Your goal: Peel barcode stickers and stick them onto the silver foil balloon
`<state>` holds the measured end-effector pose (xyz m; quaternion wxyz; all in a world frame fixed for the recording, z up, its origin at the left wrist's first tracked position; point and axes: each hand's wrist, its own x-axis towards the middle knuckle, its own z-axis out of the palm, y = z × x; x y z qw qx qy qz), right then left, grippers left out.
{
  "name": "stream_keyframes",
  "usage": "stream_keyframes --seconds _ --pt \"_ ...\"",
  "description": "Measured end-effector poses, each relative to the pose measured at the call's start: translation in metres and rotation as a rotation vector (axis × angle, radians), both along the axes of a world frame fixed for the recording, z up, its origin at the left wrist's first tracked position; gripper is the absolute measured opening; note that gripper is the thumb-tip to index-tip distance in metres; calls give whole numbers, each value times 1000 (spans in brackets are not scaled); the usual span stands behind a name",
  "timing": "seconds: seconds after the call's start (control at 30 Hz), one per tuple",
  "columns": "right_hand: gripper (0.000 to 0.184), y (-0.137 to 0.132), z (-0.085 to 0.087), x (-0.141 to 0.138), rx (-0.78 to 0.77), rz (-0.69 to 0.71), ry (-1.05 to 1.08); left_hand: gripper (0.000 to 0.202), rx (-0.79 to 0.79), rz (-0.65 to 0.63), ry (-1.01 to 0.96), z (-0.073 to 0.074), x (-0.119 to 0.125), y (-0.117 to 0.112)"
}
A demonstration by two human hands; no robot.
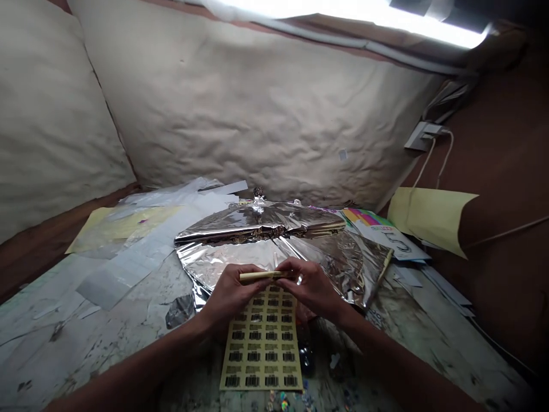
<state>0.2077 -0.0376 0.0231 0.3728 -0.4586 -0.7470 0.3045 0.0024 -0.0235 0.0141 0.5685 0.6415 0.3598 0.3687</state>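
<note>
A yellowish sheet of barcode labels [264, 349] hangs down toward me, printed with rows of small black barcodes. Its far end looks rolled or folded over into a narrow pale band. My left hand [234, 289] is closed on the left part of that band, thumb and fingers pinching it. Opposite, my right hand [312, 286] pinches the same end, and the fingertips of both hands nearly meet. Just beyond the hands lie large folded silver foil pieces [231, 254], stacked and creased. Whether a single label is between the right fingertips cannot be made out.
White paper strips and clear plastic [137, 252] are heaped at the left. A colourful printed packet [386, 232] lies at the right, near a yellow sheet [431, 214]. Cables run from a wall socket [424, 135]. Small shiny bits [283, 400] are scattered at the near edge.
</note>
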Motion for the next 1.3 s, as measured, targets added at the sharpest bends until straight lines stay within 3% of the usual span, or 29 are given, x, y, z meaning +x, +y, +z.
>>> stream_keyframes --seconds 0.13,0.4,0.5,0.6,0.67,0.77,0.87,0.93,1.0,1.13,1.3 --pt "8 -4 -3 -4 183 -48 -24 21 174 49 27 -7 1 -4" --pt "7 -4 -10 -7 550 -86 -191 22 162 108 122 -7 0 -1" --pt "7 -4 -12 -10 587 -91 -211 26 67 99 121 -4 0 -1" --pt "9 -8 -5 -9 580 -47 -194 29 -189 48 -22 -1 -1 -1" --pt "7 -11 8 -3 502 44 -134 32 -368 34 -134 1 -3 0" --pt "3 -13 30 16 213 138 72 34 -515 -21 -181 2 -7 1" --pt "16 -4 38 38 -198 155 177 33 -569 -328 -81 3 -9 -4" --pt "22 5 32 47 -445 228 114 34 -562 -564 26 2 -8 -11" --pt "26 12 20 50 -615 303 43 43 -506 -669 133 2 -5 -18" --pt "32 16 6 49 -786 330 29 77 -394 -654 272 -3 -1 -23" --pt "26 12 5 44 -850 319 -2 83 -345 -651 354 -4 -2 -23"
